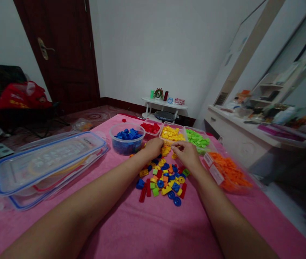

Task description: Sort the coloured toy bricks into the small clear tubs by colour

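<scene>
From my end, the left hand (155, 146) is curled at the near side of the yellow box (173, 141), its fingers hidden, so I can't tell whether it grips anything. The right hand (188, 154) is near it, thumb and forefinger close together; I can't tell if a piece sits between them. The pile (165, 178) lies on the cloth (153, 230) between the forearms, with yellow pieces (165, 150) between the hands. I'd pinch each small piece by its edges, keep both wrists raised off the pile, and avoid bumping the blue tub (115, 142)
</scene>
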`<act>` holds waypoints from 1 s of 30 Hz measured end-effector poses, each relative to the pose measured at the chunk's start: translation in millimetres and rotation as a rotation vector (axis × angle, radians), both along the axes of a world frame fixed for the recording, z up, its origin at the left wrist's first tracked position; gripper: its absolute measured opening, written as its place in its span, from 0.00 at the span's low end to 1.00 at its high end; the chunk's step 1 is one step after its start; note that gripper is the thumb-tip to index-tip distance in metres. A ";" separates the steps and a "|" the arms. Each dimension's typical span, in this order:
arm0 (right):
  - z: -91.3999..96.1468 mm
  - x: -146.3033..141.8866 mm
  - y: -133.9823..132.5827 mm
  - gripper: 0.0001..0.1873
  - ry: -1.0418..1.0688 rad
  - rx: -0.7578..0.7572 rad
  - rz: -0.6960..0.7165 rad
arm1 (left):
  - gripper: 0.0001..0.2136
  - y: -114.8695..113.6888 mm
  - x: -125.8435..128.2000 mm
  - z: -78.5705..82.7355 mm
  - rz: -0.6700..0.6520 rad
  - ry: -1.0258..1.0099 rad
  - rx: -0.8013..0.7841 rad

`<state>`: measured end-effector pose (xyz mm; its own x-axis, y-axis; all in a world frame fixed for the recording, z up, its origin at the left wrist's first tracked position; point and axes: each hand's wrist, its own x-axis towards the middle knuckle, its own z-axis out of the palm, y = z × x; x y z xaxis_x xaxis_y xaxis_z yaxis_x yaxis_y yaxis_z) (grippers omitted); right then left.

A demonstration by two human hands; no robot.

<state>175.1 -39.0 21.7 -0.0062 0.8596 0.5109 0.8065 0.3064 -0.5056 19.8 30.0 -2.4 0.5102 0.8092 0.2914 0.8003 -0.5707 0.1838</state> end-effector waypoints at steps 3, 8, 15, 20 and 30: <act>-5.1 -9.0 -2.3 0.09 -0.051 -0.034 0.066 | 0.10 1.9 0.0 0.9 -0.014 -0.011 -0.014; -8.4 -24.5 -11.2 0.20 -0.224 -0.111 0.260 | 0.11 1.8 -7.9 0.8 -0.065 -0.056 -0.050; -11.2 -30.0 -16.9 0.20 -0.342 -0.231 0.198 | 0.10 2.9 -19.1 4.5 -0.093 -0.167 -0.092; -10.9 -35.2 -18.6 0.13 -0.429 -0.260 0.145 | 0.09 -1.5 -16.3 16.0 -0.081 -0.503 -0.164; -8.0 -47.0 -27.9 0.17 -0.508 -0.195 0.184 | 0.01 -20.1 -18.8 55.6 -0.014 -1.657 -1.394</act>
